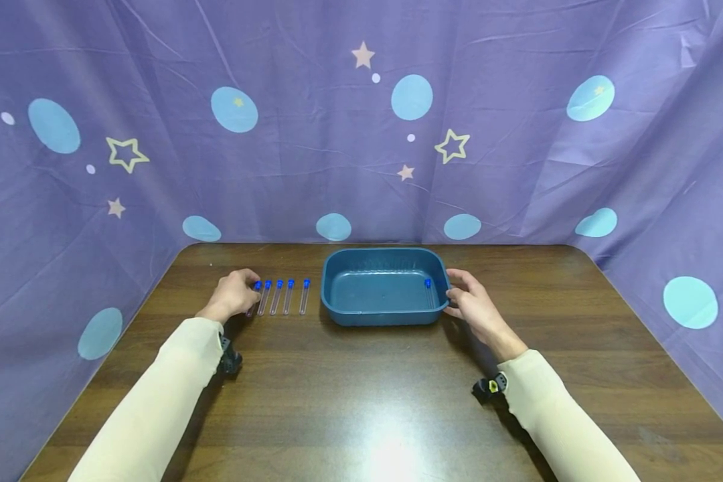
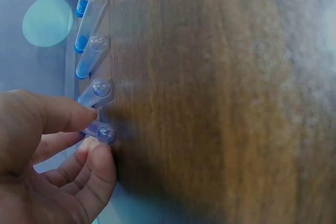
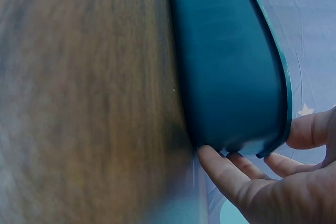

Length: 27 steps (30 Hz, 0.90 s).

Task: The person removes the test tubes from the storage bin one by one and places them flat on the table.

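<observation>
Several clear test tubes with blue caps (image 1: 280, 284) lie in a row on the table, left of a blue-green plastic tray (image 1: 385, 312). My left hand (image 1: 235, 292) is at the left end of this row, its thumb and fingers curled about the last test tube (image 2: 106, 134). That tube's rounded end shows between the fingertips in the left wrist view. Against the tray's right end rests my right hand (image 1: 476, 308), with spread fingers (image 3: 226, 174) touching the outer wall and rim. One capped tube (image 1: 429, 293) lies inside the tray, near its right wall.
The brown wooden table (image 1: 349, 381) reaches back to a purple curtain (image 1: 313, 187) with stars and blue spots. A dark wrist-worn device sits under each sleeve cuff. Light glares off the table's front middle.
</observation>
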Each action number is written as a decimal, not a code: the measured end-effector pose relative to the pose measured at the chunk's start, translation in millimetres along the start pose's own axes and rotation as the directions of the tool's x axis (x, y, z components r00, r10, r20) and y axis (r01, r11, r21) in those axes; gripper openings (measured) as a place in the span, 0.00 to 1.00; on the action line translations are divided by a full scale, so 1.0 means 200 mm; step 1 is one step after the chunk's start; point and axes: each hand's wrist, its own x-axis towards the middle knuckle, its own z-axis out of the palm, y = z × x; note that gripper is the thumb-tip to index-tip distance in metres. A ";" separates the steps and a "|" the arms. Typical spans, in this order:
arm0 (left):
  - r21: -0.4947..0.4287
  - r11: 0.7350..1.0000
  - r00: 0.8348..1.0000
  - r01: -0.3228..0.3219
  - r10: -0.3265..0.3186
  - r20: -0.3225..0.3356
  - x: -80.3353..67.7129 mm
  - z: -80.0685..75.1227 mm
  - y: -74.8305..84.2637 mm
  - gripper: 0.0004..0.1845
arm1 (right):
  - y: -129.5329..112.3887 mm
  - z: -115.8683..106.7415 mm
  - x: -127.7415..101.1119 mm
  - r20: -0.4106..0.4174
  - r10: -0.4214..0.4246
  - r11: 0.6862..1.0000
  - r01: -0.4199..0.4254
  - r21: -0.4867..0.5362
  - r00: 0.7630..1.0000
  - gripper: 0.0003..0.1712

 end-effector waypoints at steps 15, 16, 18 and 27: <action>-0.017 1.000 1.000 0.024 -0.024 0.005 0.00 0.00 0.00 0.23 | 0.00 0.00 0.00 -0.003 0.004 1.000 -0.004 0.005 1.000 0.29; -0.018 0.999 1.000 0.029 -0.029 0.009 -0.01 0.00 0.00 0.23 | 0.00 0.00 0.00 -0.003 0.004 1.000 -0.004 0.004 1.000 0.29; -0.020 0.999 0.999 0.040 -0.040 0.014 -0.01 -0.01 0.00 0.23 | 0.00 0.00 0.00 -0.001 0.005 1.000 -0.005 -0.003 1.000 0.29; -0.022 0.998 0.998 0.062 -0.062 0.015 -0.02 -0.01 -0.02 0.26 | 0.00 -0.01 0.00 0.009 0.009 1.000 -0.009 -0.014 1.000 0.29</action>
